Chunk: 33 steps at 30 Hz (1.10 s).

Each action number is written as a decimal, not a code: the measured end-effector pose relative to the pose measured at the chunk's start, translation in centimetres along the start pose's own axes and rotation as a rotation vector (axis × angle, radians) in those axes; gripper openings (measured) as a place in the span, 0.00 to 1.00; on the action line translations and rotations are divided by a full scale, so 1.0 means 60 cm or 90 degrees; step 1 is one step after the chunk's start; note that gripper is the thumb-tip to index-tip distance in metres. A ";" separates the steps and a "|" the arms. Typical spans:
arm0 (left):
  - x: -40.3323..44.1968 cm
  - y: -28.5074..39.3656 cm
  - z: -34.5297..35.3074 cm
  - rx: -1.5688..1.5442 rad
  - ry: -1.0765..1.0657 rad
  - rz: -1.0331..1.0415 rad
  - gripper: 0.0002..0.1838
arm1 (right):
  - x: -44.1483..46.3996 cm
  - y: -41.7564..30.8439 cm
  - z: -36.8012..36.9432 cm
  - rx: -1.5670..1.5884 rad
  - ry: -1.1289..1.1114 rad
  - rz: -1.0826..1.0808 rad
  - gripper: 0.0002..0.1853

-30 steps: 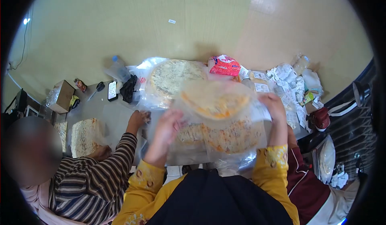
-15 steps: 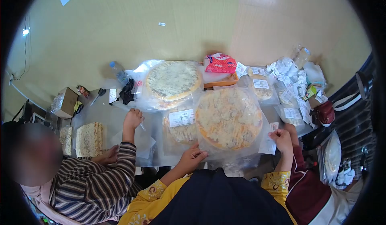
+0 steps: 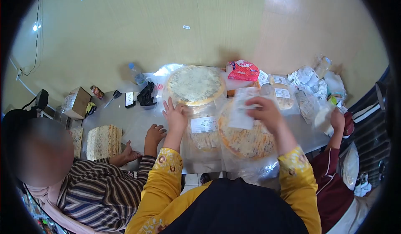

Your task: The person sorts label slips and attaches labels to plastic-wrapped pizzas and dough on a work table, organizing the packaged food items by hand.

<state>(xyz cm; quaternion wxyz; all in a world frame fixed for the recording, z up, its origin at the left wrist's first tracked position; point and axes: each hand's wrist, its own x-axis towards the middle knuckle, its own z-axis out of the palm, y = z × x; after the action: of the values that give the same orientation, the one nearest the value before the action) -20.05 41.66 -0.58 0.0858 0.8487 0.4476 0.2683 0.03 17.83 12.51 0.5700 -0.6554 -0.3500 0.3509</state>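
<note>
My right hand (image 3: 267, 113) pinches a white printed label sheet (image 3: 241, 116), raised above a large round pizza-like bread (image 3: 246, 140) in clear plastic. The sheet hides part of that bread. My left hand (image 3: 177, 116) has its fingers apart, at the lower left edge of another bagged round bread (image 3: 195, 83). Whether its fingertips touch the plastic I cannot tell. Between my hands lies a smaller bagged bread (image 3: 204, 141) bearing a white label (image 3: 204, 125).
To the left, a person in a striped top rests their hands near stacked rectangular slabs (image 3: 103, 143). At right, a maroon-sleeved person's hand (image 3: 336, 120) is beside a bag. A pink packet (image 3: 243, 70), a bottle (image 3: 136, 73) and crumpled white plastic (image 3: 307, 78) line the back.
My right hand has moved up and left with the label sheet, over the bread. My left hand has left the front bag edge and reached up and left. The left person's raised hand has come down.
</note>
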 end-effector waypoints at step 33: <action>0.183 -0.031 -0.067 -0.132 -0.034 0.158 0.25 | 0.345 0.190 0.333 0.553 0.248 0.148 0.15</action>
<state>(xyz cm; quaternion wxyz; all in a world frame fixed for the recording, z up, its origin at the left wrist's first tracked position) -18.53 51.23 6.23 0.1512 0.8908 0.3067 0.2992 -5.95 44.43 -2.13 0.8026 -0.4453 0.0173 0.3965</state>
